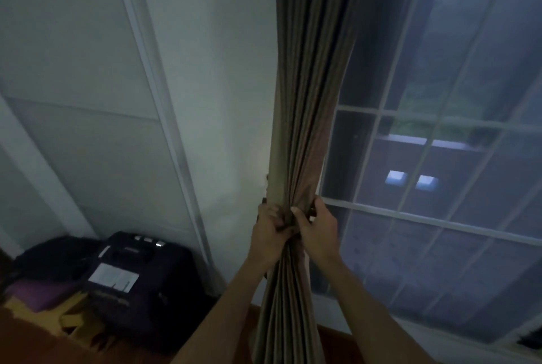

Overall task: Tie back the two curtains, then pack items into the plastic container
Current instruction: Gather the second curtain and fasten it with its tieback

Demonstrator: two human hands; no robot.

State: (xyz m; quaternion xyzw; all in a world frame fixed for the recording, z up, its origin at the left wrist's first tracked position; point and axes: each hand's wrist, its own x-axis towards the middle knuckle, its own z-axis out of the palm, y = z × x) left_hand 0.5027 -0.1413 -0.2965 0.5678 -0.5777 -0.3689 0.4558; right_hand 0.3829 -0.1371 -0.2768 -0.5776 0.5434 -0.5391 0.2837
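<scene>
A tan pleated curtain (308, 99) hangs gathered into a tight bundle at the left edge of the window (440, 173). My left hand (268, 231) clasps the bundle from its left side at waist height. On the right side my right hand (315, 226) wraps around the same spot, pinching a dark tie-back (311, 212) against the fabric. Both hands nearly touch at the front of the bundle. The tie-back is mostly hidden by fingers and folds. No plastic container is in view.
A white wall (220, 99) and panelled door (88, 143) stand left of the curtain. A dark suitcase (140, 284) with a white label sits on the floor at lower left, beside purple and yellow items (52, 302). The window sill runs lower right.
</scene>
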